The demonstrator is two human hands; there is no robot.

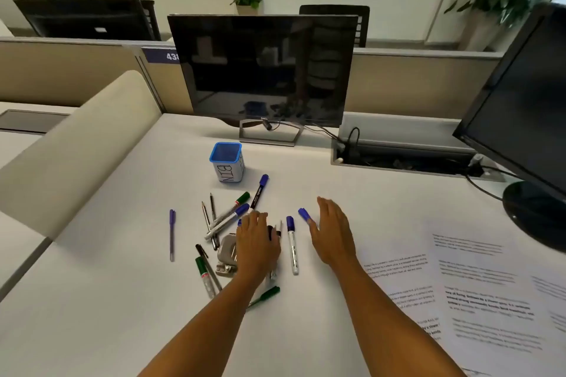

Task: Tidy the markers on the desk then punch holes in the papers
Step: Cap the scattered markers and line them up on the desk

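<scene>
Markers point(292, 244) scattered beside hole punch point(227, 253), bin point(227, 162) behind, papers point(477, 291) right.

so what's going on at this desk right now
A person is reaching both hands over a scatter of markers and pens on the white desk. The left hand rests over the pile beside a grey metal hole punch; the right hand hovers open next to a blue-capped white marker. The blue-rimmed cup labelled BIN looks empty, and the printed papers lie unpunched to the right.
</scene>
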